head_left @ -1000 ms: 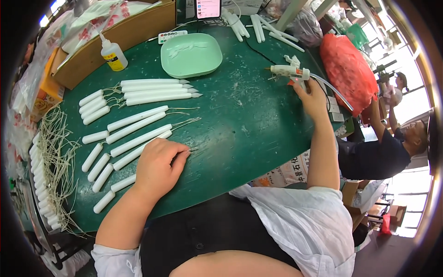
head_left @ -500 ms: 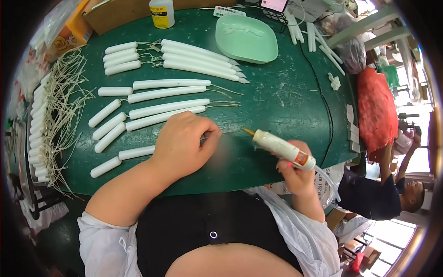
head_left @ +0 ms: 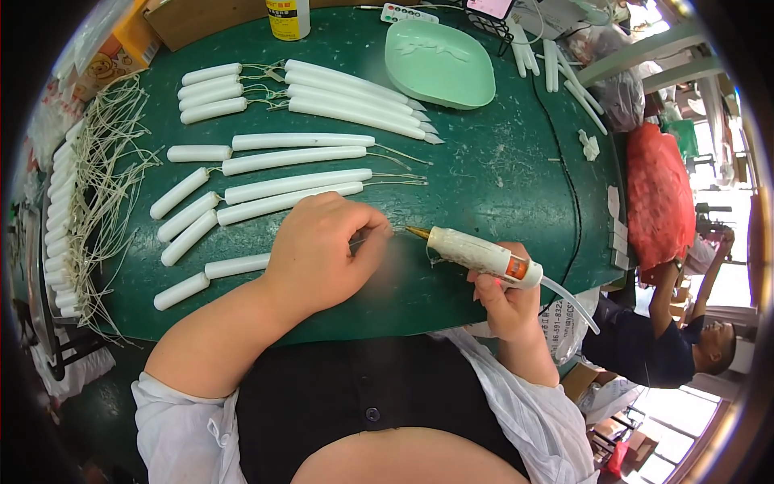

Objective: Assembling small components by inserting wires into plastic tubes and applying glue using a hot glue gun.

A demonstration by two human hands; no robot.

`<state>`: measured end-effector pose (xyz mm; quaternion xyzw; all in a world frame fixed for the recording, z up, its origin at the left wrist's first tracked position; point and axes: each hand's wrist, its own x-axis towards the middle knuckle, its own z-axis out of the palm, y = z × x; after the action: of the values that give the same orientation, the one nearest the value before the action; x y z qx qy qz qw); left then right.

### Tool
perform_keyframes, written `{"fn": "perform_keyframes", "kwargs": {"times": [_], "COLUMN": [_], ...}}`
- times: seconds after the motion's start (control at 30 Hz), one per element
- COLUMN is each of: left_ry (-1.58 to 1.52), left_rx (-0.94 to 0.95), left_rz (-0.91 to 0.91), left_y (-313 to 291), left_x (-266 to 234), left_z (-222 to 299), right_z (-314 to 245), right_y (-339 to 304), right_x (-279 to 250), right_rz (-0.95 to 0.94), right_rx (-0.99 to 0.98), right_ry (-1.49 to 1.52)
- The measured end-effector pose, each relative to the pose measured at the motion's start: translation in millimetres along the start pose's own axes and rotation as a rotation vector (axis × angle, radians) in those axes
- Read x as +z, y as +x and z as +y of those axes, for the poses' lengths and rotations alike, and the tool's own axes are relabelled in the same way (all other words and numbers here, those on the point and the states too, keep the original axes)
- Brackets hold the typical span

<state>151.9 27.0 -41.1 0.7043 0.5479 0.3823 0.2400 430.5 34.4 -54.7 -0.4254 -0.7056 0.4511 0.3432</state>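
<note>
My right hand (head_left: 509, 294) is wrapped around a white hot glue gun (head_left: 484, 254) with an orange trigger and a clear glue stick trailing from its back. Its brass nozzle points left and is close to the fingertips of my left hand (head_left: 326, 250). Those fingers are pinched on a thin wire, mostly hidden by the hand. Under the left wrist, a white candle-like tube (head_left: 238, 266) runs out, with a shorter white tube (head_left: 181, 291) at its end. Beyond the left hand lie several long white tubes (head_left: 294, 172), with thin wires trailing from their right ends.
Flame-tipped white sticks (head_left: 355, 101) lie farther back, beside a pale green tray (head_left: 439, 95). Many wired short tubes (head_left: 60, 218) line the left edge. A yellow-labelled bottle (head_left: 288, 20) stands at the back. A black cable (head_left: 564, 173) crosses the green table. At right, another person (head_left: 653, 343) works.
My right hand has moved the glue gun left, bringing its nozzle close to my left fingertips. The left hand keeps its pinch in about the same place. The view has shifted slightly.
</note>
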Motion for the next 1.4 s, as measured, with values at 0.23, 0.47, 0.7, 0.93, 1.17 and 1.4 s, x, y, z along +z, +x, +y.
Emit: {"fn": "perform_keyframes", "kwargs": {"times": [0.23,0.47,0.7,0.93,1.17,1.4], "left_ry": [0.040,0.069,-0.021,-0.040,0.086,0.077], "left_rx": [0.030,0.046,0.024,0.032,0.009,0.010], "left_rz": [-0.029,-0.038,-0.020,-0.021,-0.033,-0.020], "left_y": [-0.2,-1.4,-0.9,1.4,-0.9,1.7], "left_x": [-2.0,-2.6,-2.9,-2.0,-4.0,-5.2], "left_z": [-2.3,-4.6,-2.9,1.8,1.8,1.7], "right_z": [-5.6,-8.0,-21.5,-7.3,53.2,13.7], "right_y": [0.9,0.9,4.8,35.3,59.4,-3.7], "right_x": [0.2,1.7,1.8,-77.0,-141.4,-92.1], "right_rz": [0.001,0.007,0.053,0.540,0.482,0.730], "right_rx": [0.059,0.073,-0.005,-0.100,0.091,-0.343], "right_ry": [0.039,0.047,-0.156,-0.837,-0.650,-0.879]}}
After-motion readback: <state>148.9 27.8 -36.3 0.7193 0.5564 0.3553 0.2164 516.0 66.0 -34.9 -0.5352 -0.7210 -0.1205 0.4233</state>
